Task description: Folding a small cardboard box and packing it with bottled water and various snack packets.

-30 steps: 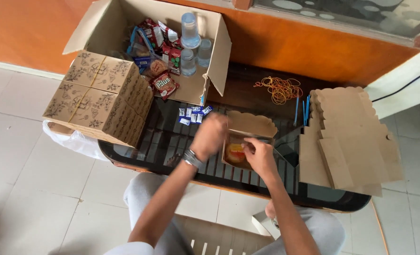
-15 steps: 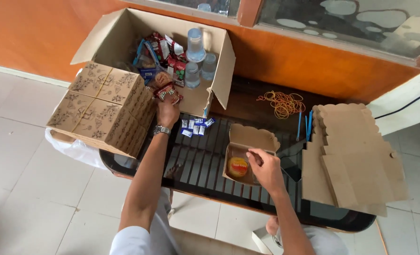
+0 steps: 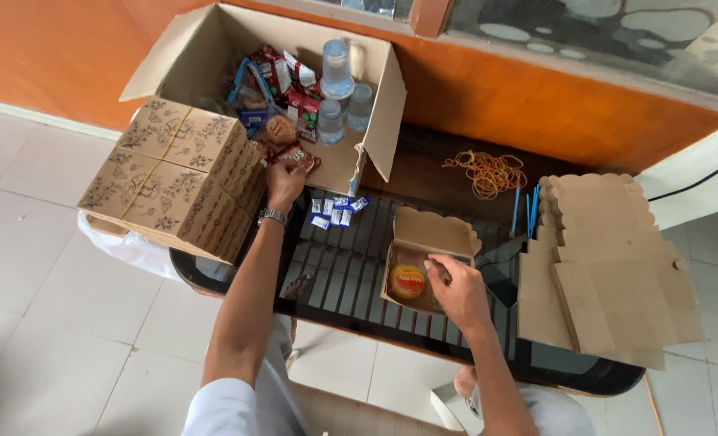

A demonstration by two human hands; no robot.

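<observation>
Orange wall panelling backs a dark glass counter (image 3: 334, 274) standing on pale floor tiles. At about eleven o'clock on it sits a big open carton (image 3: 375, 121) stocked with red snack packets (image 3: 282, 77) and water cups (image 3: 336, 73). The left hand (image 3: 284, 179) reaches to the carton's front edge, fingers closed around one red snack packet (image 3: 298, 157). Near the counter's centre, the right hand (image 3: 458, 287) rests on the rim of a small open brown box (image 3: 426, 262), fingers loosely curled; whether they pinch anything cannot be told. Inside that box lies one round yellow-and-red item (image 3: 408, 282), so filling looks barely begun. Closed patterned boxes (image 3: 173, 182) are stacked at nine o'clock, seemingly done. Flat unfolded boxes (image 3: 609, 266) wait at three o'clock, so plenty seems left. Small blue-and-white sachets (image 3: 334, 210), rubber bands (image 3: 486, 172) and blue straws (image 3: 528, 211) lie between.
</observation>
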